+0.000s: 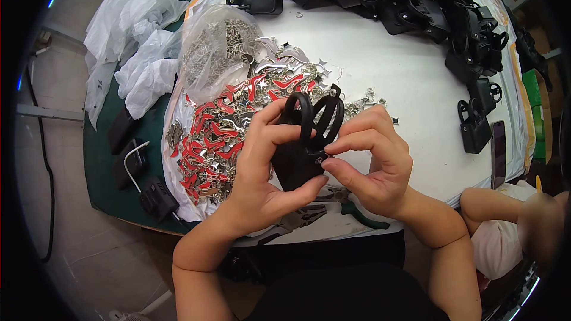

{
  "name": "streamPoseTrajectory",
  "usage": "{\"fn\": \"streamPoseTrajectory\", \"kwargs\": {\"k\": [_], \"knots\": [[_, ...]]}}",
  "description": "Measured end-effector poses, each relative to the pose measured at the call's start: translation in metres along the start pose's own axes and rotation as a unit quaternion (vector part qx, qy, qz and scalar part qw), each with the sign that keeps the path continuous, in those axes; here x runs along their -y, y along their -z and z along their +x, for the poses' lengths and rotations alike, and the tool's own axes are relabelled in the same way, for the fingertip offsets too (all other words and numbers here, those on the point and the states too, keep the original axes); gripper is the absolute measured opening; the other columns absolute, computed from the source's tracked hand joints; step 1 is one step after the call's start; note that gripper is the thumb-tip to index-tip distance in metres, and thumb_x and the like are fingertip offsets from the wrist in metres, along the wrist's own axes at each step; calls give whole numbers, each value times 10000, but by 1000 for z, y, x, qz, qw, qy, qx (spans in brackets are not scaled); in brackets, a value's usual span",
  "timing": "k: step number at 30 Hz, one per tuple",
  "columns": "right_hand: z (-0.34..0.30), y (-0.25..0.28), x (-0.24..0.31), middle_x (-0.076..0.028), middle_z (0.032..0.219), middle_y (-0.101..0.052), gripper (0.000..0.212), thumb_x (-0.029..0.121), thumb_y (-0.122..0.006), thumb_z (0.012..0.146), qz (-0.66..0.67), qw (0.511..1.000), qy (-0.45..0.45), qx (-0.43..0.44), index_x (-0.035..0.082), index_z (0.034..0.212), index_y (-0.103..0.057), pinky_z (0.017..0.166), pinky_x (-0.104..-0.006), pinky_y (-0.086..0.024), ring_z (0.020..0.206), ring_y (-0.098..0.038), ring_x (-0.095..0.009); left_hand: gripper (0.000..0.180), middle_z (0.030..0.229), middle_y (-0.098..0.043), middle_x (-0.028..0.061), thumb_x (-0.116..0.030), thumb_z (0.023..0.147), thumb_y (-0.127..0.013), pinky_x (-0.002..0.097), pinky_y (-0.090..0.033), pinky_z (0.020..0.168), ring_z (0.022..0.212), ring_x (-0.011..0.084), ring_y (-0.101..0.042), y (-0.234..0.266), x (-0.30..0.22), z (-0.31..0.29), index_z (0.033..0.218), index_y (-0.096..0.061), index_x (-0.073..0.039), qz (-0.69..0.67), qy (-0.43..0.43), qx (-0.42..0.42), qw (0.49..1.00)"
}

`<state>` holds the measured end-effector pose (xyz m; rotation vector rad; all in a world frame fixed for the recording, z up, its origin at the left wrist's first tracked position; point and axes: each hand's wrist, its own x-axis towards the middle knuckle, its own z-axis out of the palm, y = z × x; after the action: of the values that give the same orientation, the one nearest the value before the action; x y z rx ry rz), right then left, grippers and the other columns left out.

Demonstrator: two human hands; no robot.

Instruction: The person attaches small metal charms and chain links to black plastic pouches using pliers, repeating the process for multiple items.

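A small black handbag [295, 163] with two upright loop handles is held up over the near part of the table. My left hand [256, 166] is closed around its side, fingers behind and thumb along the lower front edge. At the bag's right end, the thumb and forefinger of my right hand [375, 163] pinch a small metal ring [320, 159]; fingertips partly cover it. Below the hands lie pliers with green handles [367, 219] and a grey tool [303, 217], both partly hidden. Behind the bag spreads a heap of red and silver shoe-shaped charms [217, 134] with metal clasps.
A clear plastic bag of metal chains [217, 50] stands beyond the charms. Many black mini handbags [416, 15] are piled along the far and right edges. A phone [498, 154] lies at the right. Crumpled white plastic [143, 30] covers the left edge. Another person [499, 220] is close at my right.
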<state>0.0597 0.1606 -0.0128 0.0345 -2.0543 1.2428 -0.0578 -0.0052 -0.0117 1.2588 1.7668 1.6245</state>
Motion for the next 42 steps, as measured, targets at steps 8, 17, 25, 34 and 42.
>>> {"fn": "streamPoseTrajectory", "kwargs": {"k": [8,17,25,34,42], "knots": [[-6,-5,3,-61,891,-639,221,-5,-800,720,-83,994,67,-28,60,903,-695,708,-316,-423,795,-543,-218,574,1348,-419,243,-70,593,-877,483,-482,938,1170,407,-519,-2,8,3,1107,-629,-126,253,-227,-121,933],[-11,-12,10,-69,904,-608,142,19,-740,837,56,996,-50,-57,20,934,-635,718,-314,-444,829,-548,-215,520,1322,-428,221,-82,550,-866,526,-437,959,1200,444,-467,-8,-2,5,1031,-674,-134,336,-303,-166,876],[-8,4,11,-83,892,-589,176,39,-739,822,63,997,17,47,29,917,-591,734,-354,-431,808,-542,-246,516,1337,-438,220,-75,560,-861,528,-399,987,1216,427,-455,-15,-24,-14,1032,-665,-148,382,-267,-162,870],[-18,-6,18,-119,901,-572,203,8,-717,796,19,994,87,69,26,924,-560,735,-407,-417,818,-536,-307,481,1346,-435,231,-71,616,-865,500,-373,990,1226,413,-451,-31,-27,-45,1038,-641,-118,359,-186,-214,889],[-17,-1,23,-122,925,-575,221,0,-714,790,-39,982,145,116,33,935,-550,740,-406,-418,825,-530,-307,847,1363,-386,240,-278,654,-942,474,-414,1030,1266,393,-438,-29,-39,-84,1286,-419,-69,311,-88,-174,930]]}}
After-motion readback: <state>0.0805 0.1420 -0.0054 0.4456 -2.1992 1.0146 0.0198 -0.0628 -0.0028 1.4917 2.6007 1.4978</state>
